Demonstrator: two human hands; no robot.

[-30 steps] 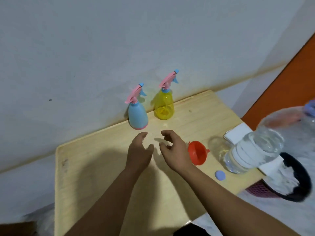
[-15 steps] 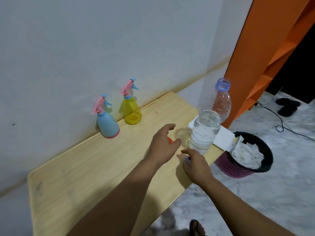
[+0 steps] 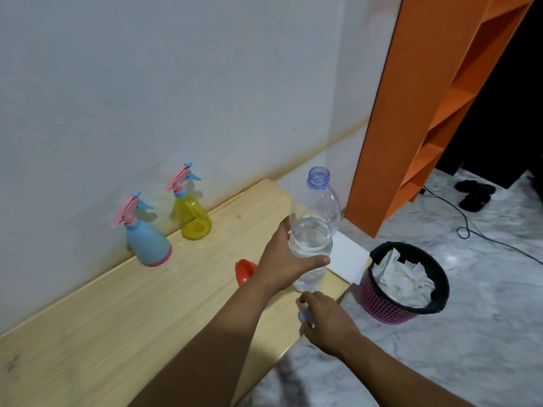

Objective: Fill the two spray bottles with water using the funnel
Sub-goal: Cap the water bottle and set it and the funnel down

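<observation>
A blue spray bottle (image 3: 147, 242) and a yellow spray bottle (image 3: 194, 217), both with pink trigger heads, stand against the wall on the wooden table (image 3: 123, 312). My left hand (image 3: 286, 261) grips the uncapped clear water bottle (image 3: 316, 227), which is about half full and stands near the table's right end. The red funnel (image 3: 244, 271) lies on the table, partly hidden behind that hand. My right hand (image 3: 326, 321) pinches the bottle's blue cap (image 3: 304, 315) at the table's front edge.
White paper (image 3: 349, 258) lies at the table's right corner. A pink mesh bin (image 3: 407, 280) with a black liner and crumpled paper stands on the marble floor beside the table. An orange shelf unit (image 3: 426, 113) rises at the right, with a black cable and sandals beyond.
My left hand has moved right from above the funnel and taken hold of the water bottle. My right hand has closed on the blue cap. The view has kept swinging right.
</observation>
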